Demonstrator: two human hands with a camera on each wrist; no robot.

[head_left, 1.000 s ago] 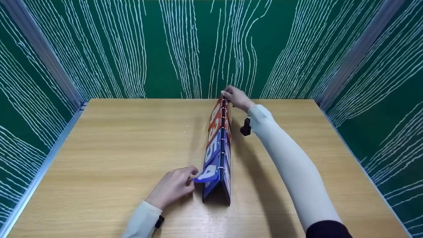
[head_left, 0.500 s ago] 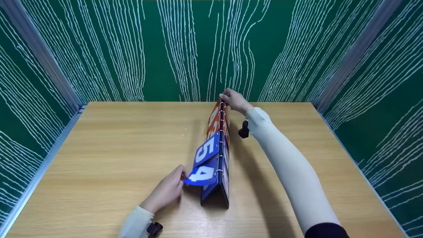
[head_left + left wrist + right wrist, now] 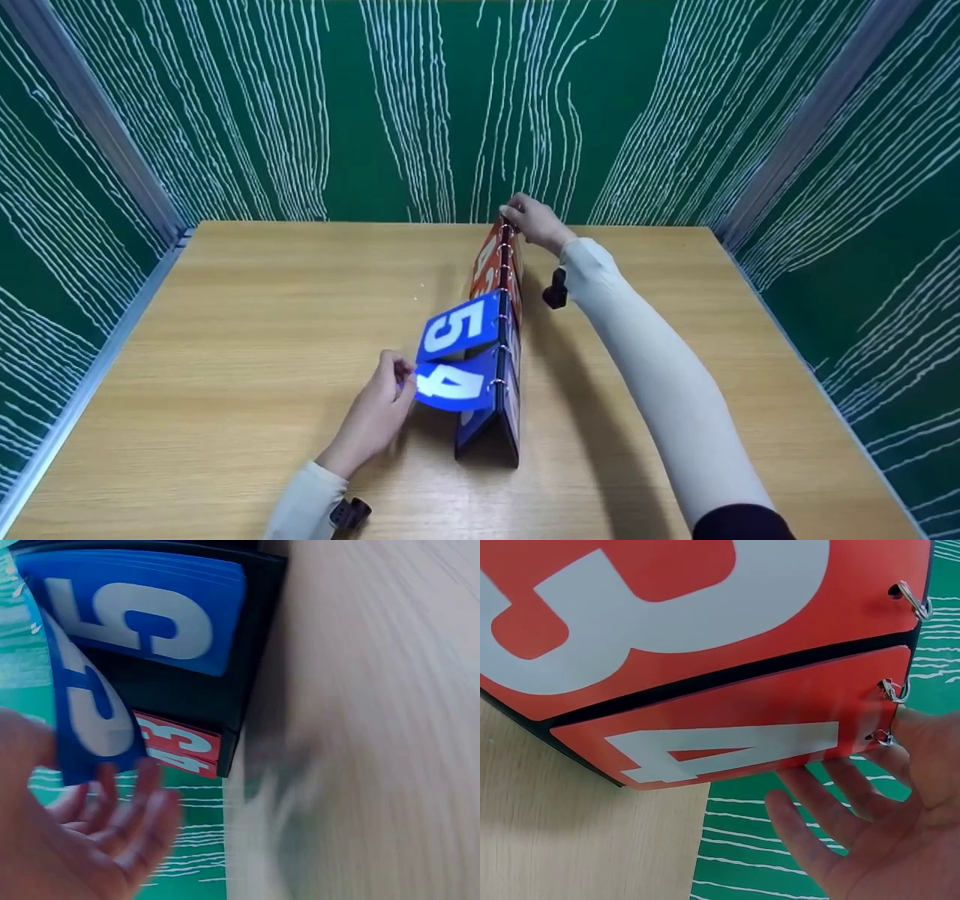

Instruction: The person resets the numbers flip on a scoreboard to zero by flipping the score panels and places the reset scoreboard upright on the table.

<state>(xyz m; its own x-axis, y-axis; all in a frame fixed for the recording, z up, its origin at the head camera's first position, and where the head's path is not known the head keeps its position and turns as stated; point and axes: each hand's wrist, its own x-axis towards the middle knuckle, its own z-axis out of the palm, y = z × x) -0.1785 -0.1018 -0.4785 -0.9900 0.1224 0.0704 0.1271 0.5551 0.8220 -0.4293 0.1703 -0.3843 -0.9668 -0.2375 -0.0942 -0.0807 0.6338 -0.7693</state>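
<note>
We have the scoreboard (image 3: 180,686) standing tent-like on the bench (image 3: 262,360), with its blue 4 card (image 3: 454,386) and blue 5 card (image 3: 461,326) raised but not over the ridge (image 3: 504,304); we judge the lifting done and the turning over left, while the red cards (image 3: 487,259) lie down. Our left hand (image 3: 381,409) has a fingertip grip on the blue 4 card's free edge, and we cannot tell whether it catches the blue 5 card too. Our right hand (image 3: 536,223) pinches the ridge's far end, seemingly steadying it.
</note>
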